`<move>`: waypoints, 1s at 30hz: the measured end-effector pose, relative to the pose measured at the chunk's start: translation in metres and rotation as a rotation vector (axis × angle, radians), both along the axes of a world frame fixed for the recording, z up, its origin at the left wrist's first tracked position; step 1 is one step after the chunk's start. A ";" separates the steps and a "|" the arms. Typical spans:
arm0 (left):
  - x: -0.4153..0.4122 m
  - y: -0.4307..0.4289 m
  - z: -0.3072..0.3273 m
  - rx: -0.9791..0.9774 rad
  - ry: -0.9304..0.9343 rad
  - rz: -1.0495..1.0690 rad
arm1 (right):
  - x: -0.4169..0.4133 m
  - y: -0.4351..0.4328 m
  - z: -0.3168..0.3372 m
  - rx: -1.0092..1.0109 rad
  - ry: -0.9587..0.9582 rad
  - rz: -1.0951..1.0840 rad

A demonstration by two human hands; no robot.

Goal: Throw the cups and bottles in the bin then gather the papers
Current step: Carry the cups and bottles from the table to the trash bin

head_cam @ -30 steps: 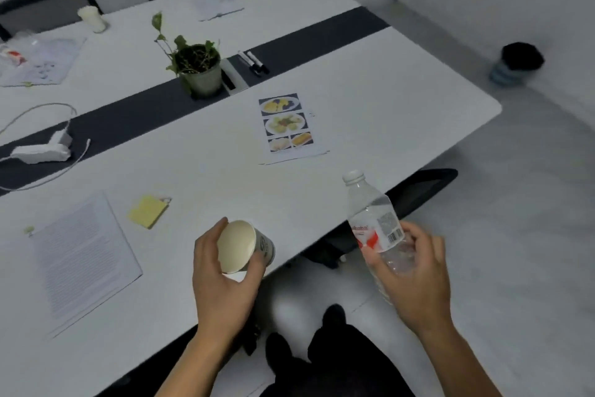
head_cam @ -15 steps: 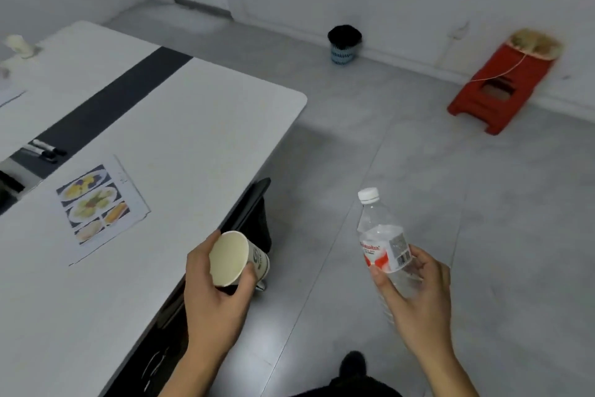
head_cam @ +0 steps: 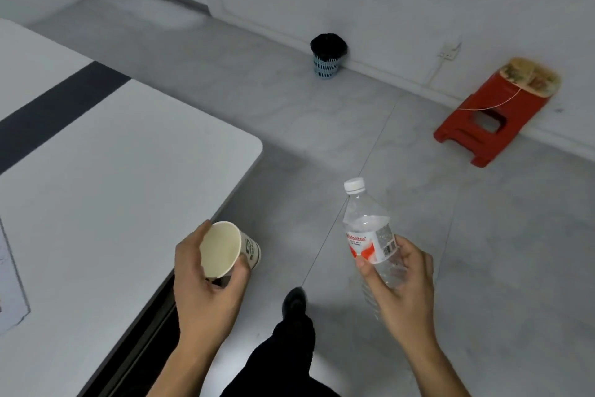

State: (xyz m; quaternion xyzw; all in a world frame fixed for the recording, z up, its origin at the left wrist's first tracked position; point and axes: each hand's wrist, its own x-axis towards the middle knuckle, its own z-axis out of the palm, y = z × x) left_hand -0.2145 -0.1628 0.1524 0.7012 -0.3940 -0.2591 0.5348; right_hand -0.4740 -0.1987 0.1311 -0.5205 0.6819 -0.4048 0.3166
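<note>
My left hand [head_cam: 206, 287] grips a cream paper cup [head_cam: 227, 250], tipped so its open mouth faces me, beside the table's right edge. My right hand [head_cam: 402, 287] holds a clear plastic water bottle [head_cam: 370, 235] with a white cap and red-white label, upright and leaning slightly left. The bin [head_cam: 328, 57], a small blue basket lined with a black bag, stands far ahead on the floor against the wall. A corner of a paper [head_cam: 11, 284] shows at the left edge on the table.
The white table [head_cam: 112, 187] with a dark centre strip fills the left side, its rounded corner near the middle. A red plastic stool [head_cam: 489, 116] sits by the wall at right. Grey tiled floor lies between me and the bin. My dark shoe [head_cam: 294, 300] is below.
The view has swung right and forward, away from the table. The bin and stool appear closer. Both hands keep the cup and bottle held the same way.
</note>
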 end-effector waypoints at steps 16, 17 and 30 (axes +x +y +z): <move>-0.053 -0.427 0.005 -0.011 -0.255 -0.341 | -0.055 -0.369 0.002 0.008 -0.042 -0.250; -0.059 -0.455 0.001 -0.005 -0.259 -0.334 | -0.061 -0.397 -0.006 0.008 -0.039 -0.253; -0.095 -0.799 0.032 0.011 -0.259 -0.135 | -0.099 -0.803 0.026 -0.006 -0.007 -0.061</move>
